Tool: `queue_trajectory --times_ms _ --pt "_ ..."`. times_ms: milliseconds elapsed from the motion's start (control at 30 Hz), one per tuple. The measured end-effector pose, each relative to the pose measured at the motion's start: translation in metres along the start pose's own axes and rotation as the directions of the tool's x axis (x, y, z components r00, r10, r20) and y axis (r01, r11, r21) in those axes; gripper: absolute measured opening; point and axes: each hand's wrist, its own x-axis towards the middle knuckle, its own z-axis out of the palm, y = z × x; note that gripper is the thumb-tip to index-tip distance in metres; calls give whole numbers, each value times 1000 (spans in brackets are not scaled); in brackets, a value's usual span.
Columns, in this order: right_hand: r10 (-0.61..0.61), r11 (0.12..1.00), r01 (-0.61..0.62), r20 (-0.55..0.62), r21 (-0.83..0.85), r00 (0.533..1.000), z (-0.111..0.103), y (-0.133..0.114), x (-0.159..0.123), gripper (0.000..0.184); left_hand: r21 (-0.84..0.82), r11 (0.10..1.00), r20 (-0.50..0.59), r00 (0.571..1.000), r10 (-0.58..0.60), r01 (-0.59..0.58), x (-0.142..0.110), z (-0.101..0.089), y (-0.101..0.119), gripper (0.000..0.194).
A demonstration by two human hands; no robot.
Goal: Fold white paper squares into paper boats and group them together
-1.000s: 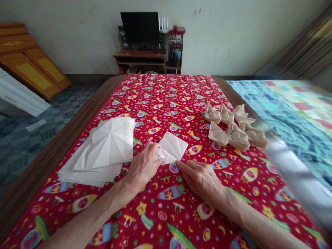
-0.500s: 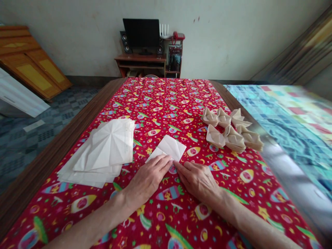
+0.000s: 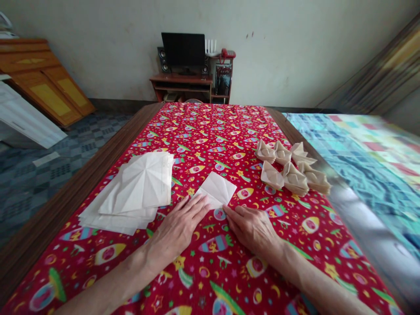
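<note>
A small folded sheet of white paper (image 3: pixel 218 188) lies on the red patterned cloth, with crease lines across it and one corner pointing away from me. My left hand (image 3: pixel 185 218) rests flat over its near left part, fingers stretched out and slightly spread. With its index finger extended, my right hand (image 3: pixel 251 223) touches the near right corner of the paper; the other fingers are bent and the thumb is mostly hidden. To the left is a stack of creased white paper sheets (image 3: pixel 141 183). Several stacks of folded paper pieces (image 3: pixel 295 177), pointed and boat-like, stand at the right.
The red cloth (image 3: pixel 210 131) covers a brown wooden table (image 3: pixel 131 142). A bed with a patchwork cover (image 3: pixel 348 162) adjoins on the right. Beyond stand a desk with a monitor (image 3: pixel 183 50) and a red telephone (image 3: pixel 228 54). A wooden cabinet (image 3: pixel 46 83) is at the far left.
My left hand has slid left and back, spreading its fingers and uncovering more of the folded paper. My right hand stays nearly in place. The camera view has shifted slightly.
</note>
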Motion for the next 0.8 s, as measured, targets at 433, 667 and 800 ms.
queue_trajectory --times_ms 433,667,800 --pt "41 999 -41 -14 11 999 3 2 3 27 26 999 -182 983 41 -37 -18 1 -7 57" --pt "285 956 -290 -92 -44 954 -1 28 40 28 -36 999 -216 976 2 -10 2 0 -1 29" --pt "245 969 -245 -99 12 964 12 40 48 36 -18 999 -204 978 34 -39 8 0 -4 26"
